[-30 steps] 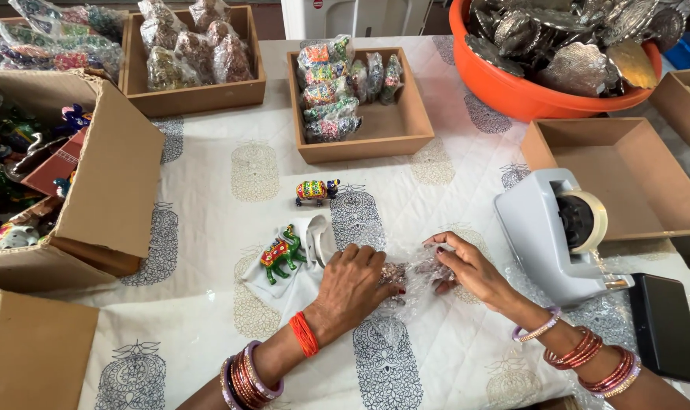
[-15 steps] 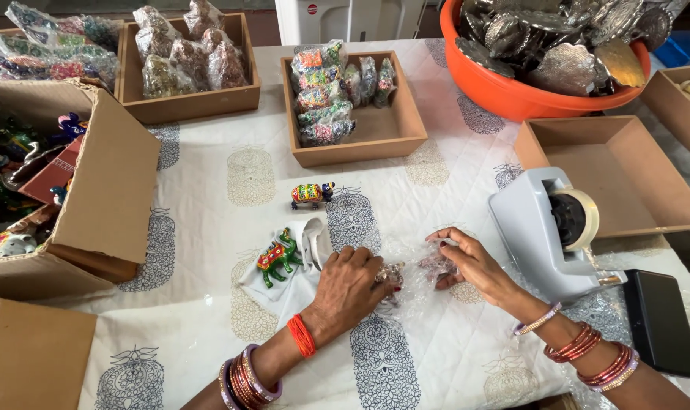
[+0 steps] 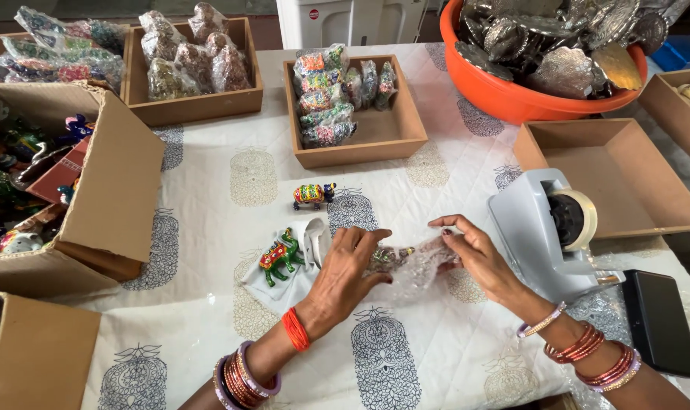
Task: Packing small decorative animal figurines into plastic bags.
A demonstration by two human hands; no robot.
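Note:
My left hand (image 3: 350,271) and my right hand (image 3: 478,254) meet over a piece of clear bubble wrap (image 3: 417,266) on the patterned tablecloth. A small painted figurine (image 3: 387,257) lies inside the wrap between my fingers. My left fingertips press the wrap near the figurine; my right fingers pinch the wrap's far end. A green and red painted elephant figurine (image 3: 278,255) stands on white paper just left of my left hand. A smaller multicoloured elephant figurine (image 3: 313,194) stands farther back.
A grey tape dispenser (image 3: 548,228) sits right of my hands, a black phone (image 3: 660,321) beyond it. Behind are a wooden tray of wrapped figurines (image 3: 402,137), another tray (image 3: 193,106), an empty tray (image 3: 611,190), an orange tub (image 3: 512,99) and open cardboard boxes (image 3: 110,197).
My hands have stayed over the bubble wrap, the fingers shifting slightly as they fold it around the small figurine. The camera view has moved a little.

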